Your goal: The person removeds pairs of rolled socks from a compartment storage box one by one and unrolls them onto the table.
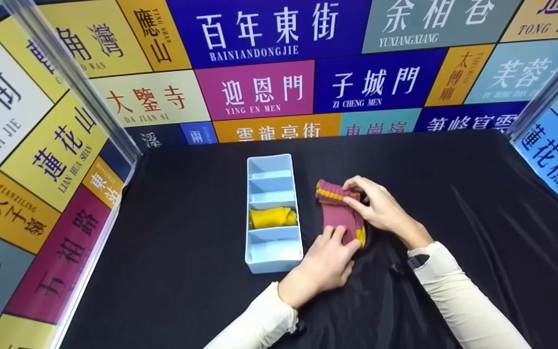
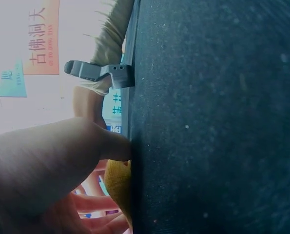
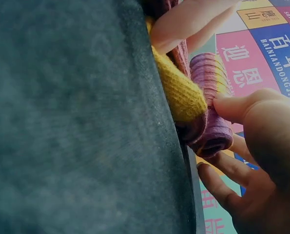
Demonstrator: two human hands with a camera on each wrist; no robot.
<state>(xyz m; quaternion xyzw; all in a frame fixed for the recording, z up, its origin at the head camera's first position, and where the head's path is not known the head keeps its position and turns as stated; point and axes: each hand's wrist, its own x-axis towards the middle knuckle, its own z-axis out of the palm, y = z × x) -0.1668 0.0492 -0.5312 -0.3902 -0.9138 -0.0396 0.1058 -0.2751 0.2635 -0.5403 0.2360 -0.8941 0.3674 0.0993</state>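
A mauve and yellow sock [image 1: 342, 218] lies on the black cloth, its far end rolled into a ribbed bundle. My right hand [image 1: 381, 206] pinches this roll; in the right wrist view its thumb presses the purple roll [image 3: 214, 129] with the other fingers behind. At the sock's near end, my left hand [image 1: 325, 261] rests its fingertips on the fabric and presses it down. The left wrist view shows a yellow patch of the sock [image 2: 118, 183] beside that hand's thumb. Some of the sock is hidden beneath both hands.
Left of the sock stands a light blue divided box [image 1: 248, 247] with several compartments. A rolled yellow sock [image 1: 271, 217] sits in one of them. Panels with printed street names [image 1: 255, 89] rise behind the table and at both sides.
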